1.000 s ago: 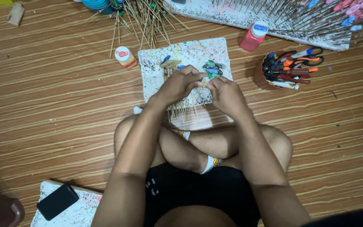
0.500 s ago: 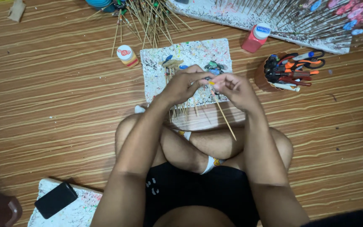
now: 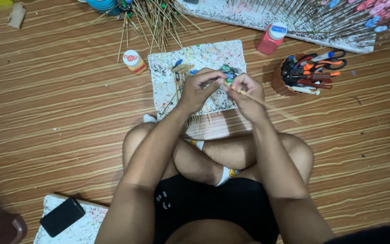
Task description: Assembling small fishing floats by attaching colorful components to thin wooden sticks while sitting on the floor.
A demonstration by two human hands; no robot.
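The person sits cross-legged on the striped wooden floor (image 3: pixel 46 117), both hands raised over a paint-speckled white board (image 3: pixel 204 56) that lies just beyond the knees. The left hand (image 3: pixel 198 88) curls its fingers narrow, the tips pinched at one end of a thin bamboo stick (image 3: pixel 258 100). The right hand (image 3: pixel 248 92) grips the same stick with fingers closed around it, close beside the left. The stick runs from the meeting fingertips out to the right and slightly nearer, low over the floor.

Half a second ago that stick hung down toward the person's legs from the right hand; now it is swung outward to the right, lying far flatter. The hands have stayed together over the board, barely shifted.

On the far part of the board sit small coloured pieces (image 3: pixel 229 72), too small to tell apart. Left of the board stands a small bottle with a white cap (image 3: pixel 133 60); to the far right a red bottle (image 3: pixel 271 39). A round cup of scissors and pens (image 3: pixel 310 72) stands right of the hands. Loose bamboo sticks (image 3: pixel 154 20) fan out at the far edge. A black phone (image 3: pixel 62 217) lies near left.
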